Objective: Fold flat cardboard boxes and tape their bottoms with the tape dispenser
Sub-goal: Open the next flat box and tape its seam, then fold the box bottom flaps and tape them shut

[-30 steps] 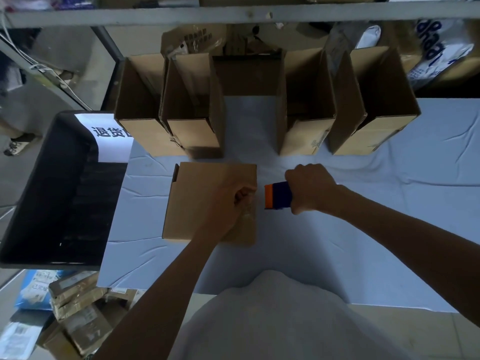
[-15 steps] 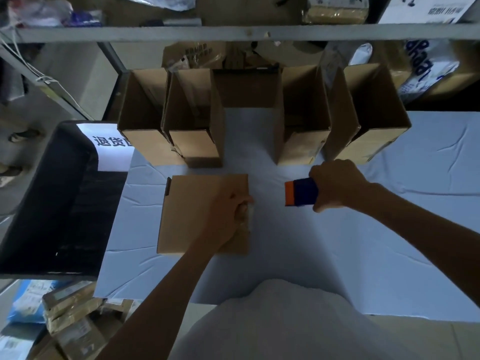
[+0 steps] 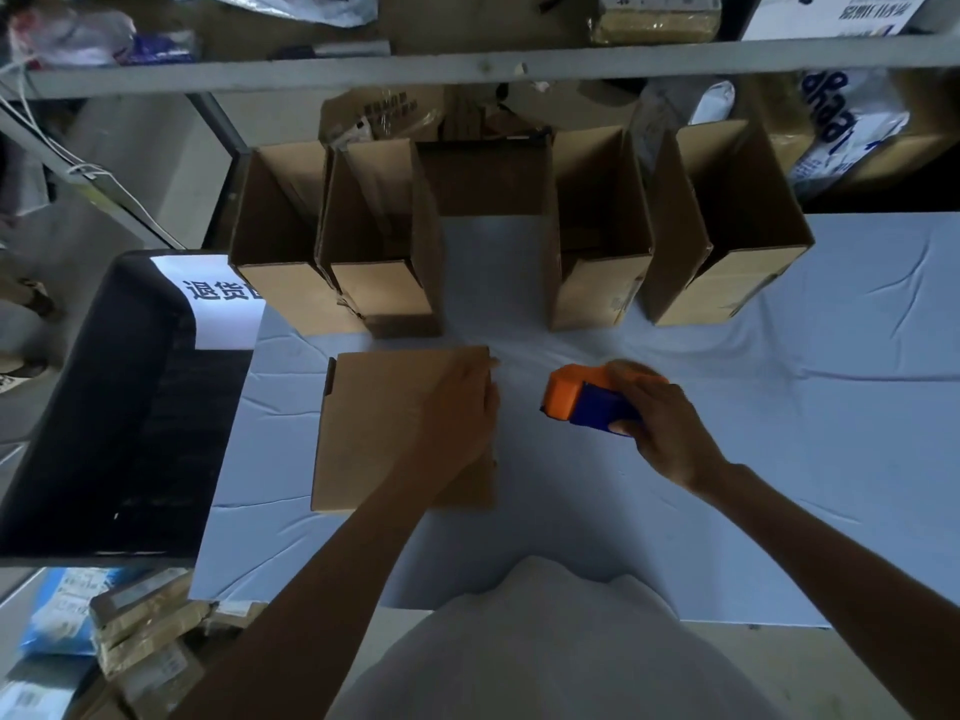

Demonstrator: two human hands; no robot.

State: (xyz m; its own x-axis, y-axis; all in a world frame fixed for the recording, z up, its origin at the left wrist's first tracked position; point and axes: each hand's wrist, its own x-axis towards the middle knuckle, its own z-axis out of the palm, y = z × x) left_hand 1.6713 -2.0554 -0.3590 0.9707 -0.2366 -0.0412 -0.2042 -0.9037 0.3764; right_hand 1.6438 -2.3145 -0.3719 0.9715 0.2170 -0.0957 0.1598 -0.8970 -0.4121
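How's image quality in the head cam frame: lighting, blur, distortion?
Head view: dim overall, the black plastic bin nearly featureless; the pale blue table cloth is brightest, with no hard glare. Wide-angle bowing bends the grey metal shelf rail. Slight motion blur at the left hand fingertips on the brown cardboard box, and where the right hand meets the orange-and-blue tape dispenser.

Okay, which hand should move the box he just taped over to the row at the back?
Probably the left hand: it lies flat on the box, while the right hand holds the tape dispenser.
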